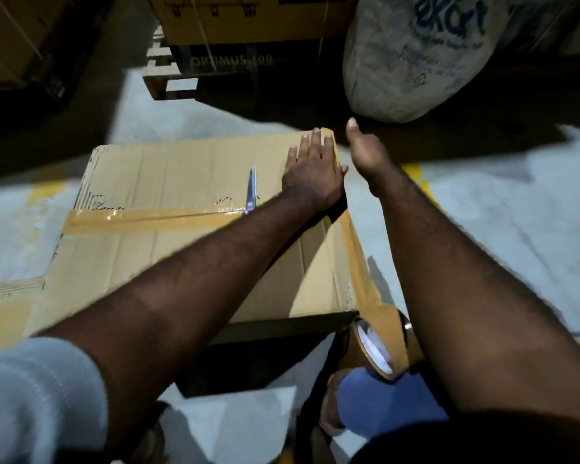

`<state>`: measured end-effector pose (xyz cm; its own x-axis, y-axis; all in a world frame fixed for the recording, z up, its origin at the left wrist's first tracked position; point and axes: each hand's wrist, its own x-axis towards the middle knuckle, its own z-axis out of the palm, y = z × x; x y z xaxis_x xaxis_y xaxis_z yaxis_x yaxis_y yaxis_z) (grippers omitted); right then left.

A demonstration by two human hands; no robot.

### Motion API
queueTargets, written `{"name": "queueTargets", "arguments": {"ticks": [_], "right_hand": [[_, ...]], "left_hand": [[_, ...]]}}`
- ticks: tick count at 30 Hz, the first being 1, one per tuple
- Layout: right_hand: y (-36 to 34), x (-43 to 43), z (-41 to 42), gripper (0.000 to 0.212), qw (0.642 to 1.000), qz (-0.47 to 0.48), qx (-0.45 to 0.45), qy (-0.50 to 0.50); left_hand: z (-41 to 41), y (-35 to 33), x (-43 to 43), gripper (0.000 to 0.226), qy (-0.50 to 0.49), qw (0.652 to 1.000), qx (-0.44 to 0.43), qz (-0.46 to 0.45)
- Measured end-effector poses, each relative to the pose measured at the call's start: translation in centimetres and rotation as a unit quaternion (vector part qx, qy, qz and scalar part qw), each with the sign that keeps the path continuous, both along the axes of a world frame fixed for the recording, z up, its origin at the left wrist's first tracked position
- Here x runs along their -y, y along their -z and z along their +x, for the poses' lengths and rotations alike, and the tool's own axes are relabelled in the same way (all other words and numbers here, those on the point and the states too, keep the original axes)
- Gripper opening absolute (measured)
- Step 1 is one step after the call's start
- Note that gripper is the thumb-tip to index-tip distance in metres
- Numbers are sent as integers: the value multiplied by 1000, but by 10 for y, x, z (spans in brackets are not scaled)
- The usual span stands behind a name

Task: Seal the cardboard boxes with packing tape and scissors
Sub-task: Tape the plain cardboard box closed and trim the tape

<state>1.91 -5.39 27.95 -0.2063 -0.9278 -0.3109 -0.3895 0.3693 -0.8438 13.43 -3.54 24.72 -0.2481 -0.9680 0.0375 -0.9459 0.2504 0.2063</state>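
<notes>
While the box in the middle of the frame isn't fully sealed yet, it looks well on the way imo: one strip of tape already runs across the centre seam from the left edge, and a second strip goes down the right edge. The left hand lies flat, fingers straight, on the far right corner, pressing that second strip down. The right hand is just beside it, past the box edge with the thumb sticking out, but its fingers are hidden so I can't tell if it's gripping anything. The tape roll hangs at the lower right, off the near corner and not cut loose. The scissors lie untouched on the lid, just left of the left hand. What's left, I reckon: smooth the strip, snip it, then the remaining edges
</notes>
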Motion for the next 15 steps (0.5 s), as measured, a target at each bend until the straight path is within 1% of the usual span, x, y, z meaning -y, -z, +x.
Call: {"name": "queueTargets", "arguments": {"ticks": [1, 3, 4, 6, 8, 10, 12, 15], "right_hand": [[-2, -10, -3, 55, 1000, 6, 10, 8], [-9, -36, -3, 23, 999, 32, 11, -8], [-15, -51, -1, 18, 998, 49, -4, -24], [-25, -84, 6, 23, 994, 74, -52, -63], [-30, -118, 9, 24, 986, 106, -95, -88], [-28, -148, 9, 14, 979, 139, -100, -107], [-29, -172, 8, 15, 976, 163, -96, -104], [-40, -196, 14, 10, 975, 149, -133, -100]], "left_hand": [[2, 1, -17, 71, 11, 1000, -1, 2], [6, 5, -54, 70, 28, 1000, -2, 12], [9, 6, -71, 68, 35, 999, -7, 15], [13, 8, -103, 65, 45, 998, -25, 25], [16, 8, -128, 63, 42, 998, -25, 32], [19, 5, -150, 63, 39, 998, -20, 40], [19, 5, -170, 62, 49, 998, -23, 45], [19, 6, -189, 61, 87, 993, -36, 70]]}}
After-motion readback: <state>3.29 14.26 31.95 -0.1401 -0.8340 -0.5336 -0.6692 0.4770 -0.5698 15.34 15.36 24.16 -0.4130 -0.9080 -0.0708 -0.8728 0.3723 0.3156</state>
